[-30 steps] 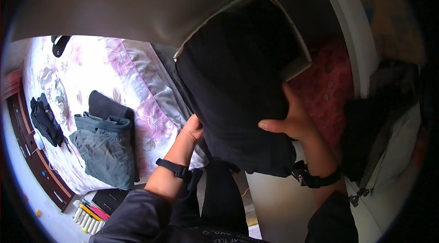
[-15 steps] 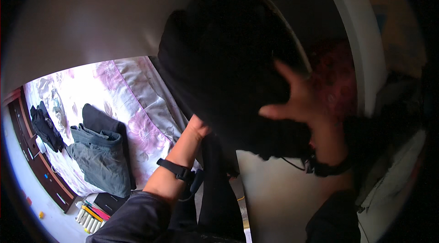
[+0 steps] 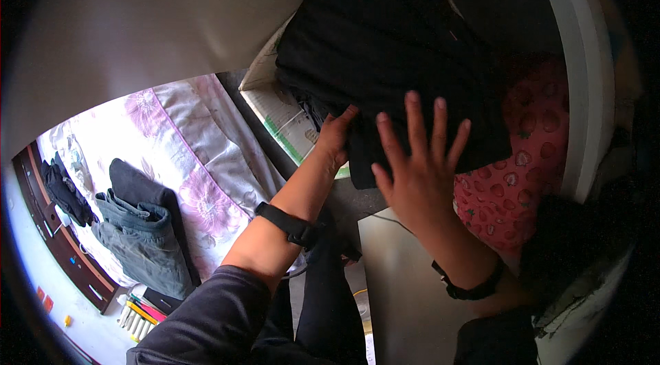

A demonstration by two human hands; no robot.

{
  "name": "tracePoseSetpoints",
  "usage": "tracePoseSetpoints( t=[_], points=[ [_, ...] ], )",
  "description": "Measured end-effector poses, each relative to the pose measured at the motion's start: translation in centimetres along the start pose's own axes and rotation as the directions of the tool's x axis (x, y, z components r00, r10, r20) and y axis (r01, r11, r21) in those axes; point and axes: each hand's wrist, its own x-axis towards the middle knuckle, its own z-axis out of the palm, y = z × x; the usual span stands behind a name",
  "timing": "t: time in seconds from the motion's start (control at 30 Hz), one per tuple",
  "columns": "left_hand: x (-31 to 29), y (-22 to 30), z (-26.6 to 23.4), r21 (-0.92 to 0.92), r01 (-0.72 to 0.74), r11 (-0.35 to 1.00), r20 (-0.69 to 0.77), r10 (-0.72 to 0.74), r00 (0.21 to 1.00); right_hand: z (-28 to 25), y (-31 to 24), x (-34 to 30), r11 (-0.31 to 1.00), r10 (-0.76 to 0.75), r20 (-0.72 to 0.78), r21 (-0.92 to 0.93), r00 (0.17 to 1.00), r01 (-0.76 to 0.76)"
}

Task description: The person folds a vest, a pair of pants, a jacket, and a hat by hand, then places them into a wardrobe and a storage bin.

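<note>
left hand tucks its grip under the folded black garment while the right hand, fingers spread, presses flat, probably steadying the stack.

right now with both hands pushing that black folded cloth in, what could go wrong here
1. The black folded garment overhangs the pale box beneath it, so it may sag or slide out once the hands let go.
2. The right hand is spread flat with open fingers, pressing rather than gripping; the fold could come undone.
3. The left hand pushes at the lower edge, which may bunch the cloth against the red patterned fabric.
</note>
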Motion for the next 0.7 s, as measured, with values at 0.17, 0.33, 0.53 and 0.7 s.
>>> tracePoseSetpoints(
  t=[0.17,0.33,0.53,0.7],
  points=[
    [1.7,0.6,1.1,0.122,-0.008,0.992,-0.038,0.012,0.999,3.4,3.0,1.5,0.995,0.065,0.038,-0.073,0.997,-0.062],
    [3.5,1.0,4.1,0.232,0.015,0.973,-0.022,-0.01,1.0,6.1,7.9,4.2,0.994,0.088,0.082,-0.076,0.993,-0.082],
    [7.0,0.6,8.7,0.657,-0.014,0.754,-0.035,0.049,0.998,6.3,15.7,7.4,0.955,0.238,0.28,-0.242,0.93,-0.171],
    [7.1,0.1,10.7,0.792,-0.02,0.61,-0.015,0.053,0.998,4.1,16.9,9.8,0.904,0.42,0.471,-0.295,0.776,-0.31]
  ],
)
